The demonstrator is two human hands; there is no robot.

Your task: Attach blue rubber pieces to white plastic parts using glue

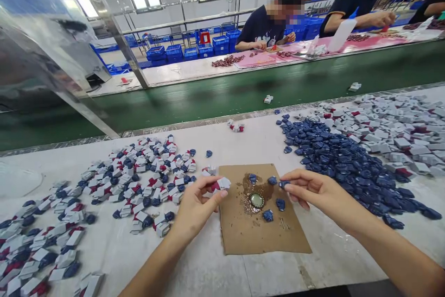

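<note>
My left hand [200,206] pinches a small white and dark-red plastic piece [222,184] over the left edge of a brown cardboard sheet [239,236]. Between the thumb and fingers of my right hand [311,190] is a small dark-blue piece [284,184], held at the sheet's right edge. Several more blue pieces [267,215] lie apart on the cardboard. Among them sits a bottle cap [257,200] that seems to hold liquid, with a wet brown stain [269,191] around it.
Joined white, red and blue pieces [149,167] spread across the left. A heap of blue pieces [333,158] and one of white and red pieces [399,125] lie right. Beyond runs a green conveyor belt [208,97]; co-workers [264,28] sit across it.
</note>
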